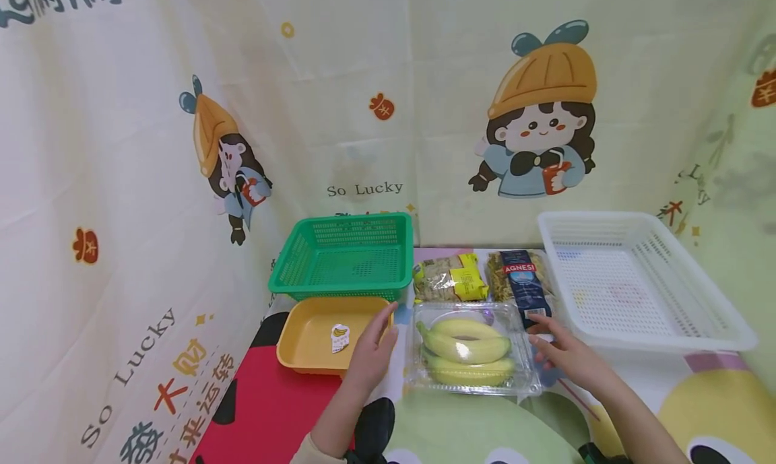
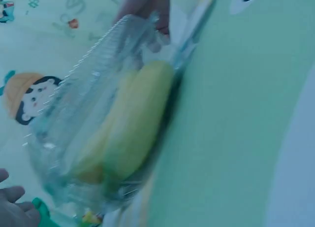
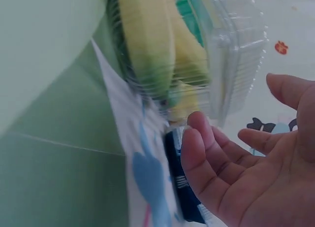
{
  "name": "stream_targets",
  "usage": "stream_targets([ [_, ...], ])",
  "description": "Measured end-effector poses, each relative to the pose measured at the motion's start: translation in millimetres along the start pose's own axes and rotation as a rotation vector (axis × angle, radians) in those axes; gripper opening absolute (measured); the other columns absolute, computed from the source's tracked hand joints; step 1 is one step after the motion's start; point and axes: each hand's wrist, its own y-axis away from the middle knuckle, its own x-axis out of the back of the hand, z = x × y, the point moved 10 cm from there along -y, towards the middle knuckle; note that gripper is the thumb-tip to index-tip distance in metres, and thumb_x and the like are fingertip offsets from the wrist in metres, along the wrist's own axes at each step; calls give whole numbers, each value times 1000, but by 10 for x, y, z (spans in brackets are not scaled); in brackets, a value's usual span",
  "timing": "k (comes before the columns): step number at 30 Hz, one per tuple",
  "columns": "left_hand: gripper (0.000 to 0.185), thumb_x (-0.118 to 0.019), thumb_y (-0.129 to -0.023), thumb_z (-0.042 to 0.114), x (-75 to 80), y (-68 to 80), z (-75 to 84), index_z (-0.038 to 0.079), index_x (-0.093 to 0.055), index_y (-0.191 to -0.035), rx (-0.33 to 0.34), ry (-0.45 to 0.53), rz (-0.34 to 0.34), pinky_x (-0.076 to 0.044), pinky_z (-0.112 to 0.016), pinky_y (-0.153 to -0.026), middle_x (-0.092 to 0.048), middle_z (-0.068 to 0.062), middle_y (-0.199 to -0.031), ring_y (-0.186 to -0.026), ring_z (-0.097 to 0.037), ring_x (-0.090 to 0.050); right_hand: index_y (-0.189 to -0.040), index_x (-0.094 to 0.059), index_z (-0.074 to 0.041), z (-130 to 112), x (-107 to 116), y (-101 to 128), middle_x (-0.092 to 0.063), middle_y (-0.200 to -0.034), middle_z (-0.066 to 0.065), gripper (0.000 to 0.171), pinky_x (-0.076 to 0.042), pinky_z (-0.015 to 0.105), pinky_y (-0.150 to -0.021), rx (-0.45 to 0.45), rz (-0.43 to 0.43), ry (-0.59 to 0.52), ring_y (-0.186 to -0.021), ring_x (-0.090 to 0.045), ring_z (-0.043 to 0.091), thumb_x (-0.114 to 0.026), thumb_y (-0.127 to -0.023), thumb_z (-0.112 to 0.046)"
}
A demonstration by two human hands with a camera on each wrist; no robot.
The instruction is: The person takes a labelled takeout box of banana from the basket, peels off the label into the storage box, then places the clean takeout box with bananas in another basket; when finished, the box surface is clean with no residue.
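Observation:
A clear plastic clamshell box (image 1: 414, 356) stands on the table between the two hands, its lid down over several bananas (image 1: 467, 348). My left hand (image 1: 371, 351) hovers at the box's left side, over the right edge of the yellow tray (image 1: 287, 359), with fingers extended and nothing in them. On the other side, my right hand (image 1: 566, 353) is just off the box's right edge, its fingers loosely bent and holding nothing. The right wrist view shows the right palm (image 3: 266, 187) facing the box, fingertips close to its wall.
A green basket (image 1: 339, 290) stands behind the yellow tray, which bears a banana sticker (image 1: 340, 338). Behind the box lie a yellow-labelled bag (image 1: 448, 279) and an Agnesi pasta bag (image 1: 523, 285). At the right is a white basket (image 1: 655, 339). A printed curtain (image 1: 339, 127) hangs behind everything.

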Motion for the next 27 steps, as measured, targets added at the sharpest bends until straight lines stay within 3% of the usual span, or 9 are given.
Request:
stream_targets([
  [4,54,-46,-104,25,-307,37,-118,28,-29,-156,99,70,-33,-23,-53,-121,-24,0,-164,-152,-29,-20,-158,-15,-10,58,-98,-15,-42,-138,28,71,-57,33,-66,-27,-10,-26,-77,-61,15,-52,-102,-35],
  [7,60,-47,-104,26,-422,27,-190,29,-21,-158,127,105,-33,-17,-53,-123,-15,-1,-166,-154,-29,-13,-160,-11,-18,126,-156,-27,-40,-138,24,74,-56,33,-66,-79,-17,-69,-76,-59,16,-52,-102,-38],
  [11,64,-46,-104,30,-514,5,-331,26,-14,-160,182,165,-45,-15,-54,-123,-12,-5,-167,-154,-33,-11,-160,-9,-26,189,-206,-42,-41,-134,19,76,-53,32,-65,-129,-22,-96,-73,-56,16,-53,-101,-42],
  [16,68,-45,-104,35,-591,0,-521,21,-10,-161,247,250,-54,-14,-53,-123,-9,-7,-168,-154,-33,-9,-160,-4,-22,165,-247,-81,-45,-120,18,78,-50,32,-57,-73,-43,-59,-64,-52,15,-52,-102,-38],
  [22,73,-46,-104,33,-662,6,-582,10,-6,-160,249,320,-57,-9,-51,-124,-7,-16,-166,-153,-35,-6,-160,-2,-16,173,-279,-79,-46,-103,11,77,-48,30,-54,-46,-69,-74,-59,-49,13,-52,-103,-31],
  [27,70,-45,-104,31,-681,9,-577,10,-9,-160,263,317,-43,-11,-52,-123,-10,-18,-165,-153,-36,-9,-160,-1,-10,144,-286,-64,-47,-95,10,77,-48,31,-53,-25,-79,-101,-56,-48,13,-51,-103,-28],
])
